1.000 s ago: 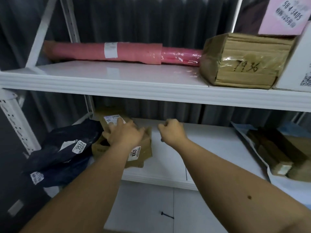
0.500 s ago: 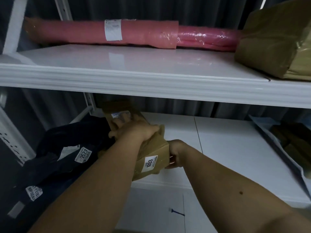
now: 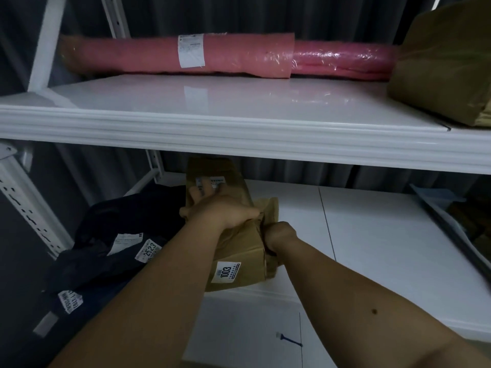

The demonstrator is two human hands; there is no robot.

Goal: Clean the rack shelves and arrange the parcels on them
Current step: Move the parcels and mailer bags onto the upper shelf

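While both hands grip it, the brown parcel labelled 1003 sits at the front edge of the lower shelf.

The left hand lies over the parcel's top with fingers curled round its far side; the right hand clasps its right end. A dark bagged parcel lies just beside it on the left. The step in hand appears to be lifting the parcel off; next it needs clearing under the upper shelf, where a pink roll rests.

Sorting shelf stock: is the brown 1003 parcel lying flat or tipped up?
Tipped up: the brown 1003 parcel slants, far end raised, gripped by the left hand and right hand.
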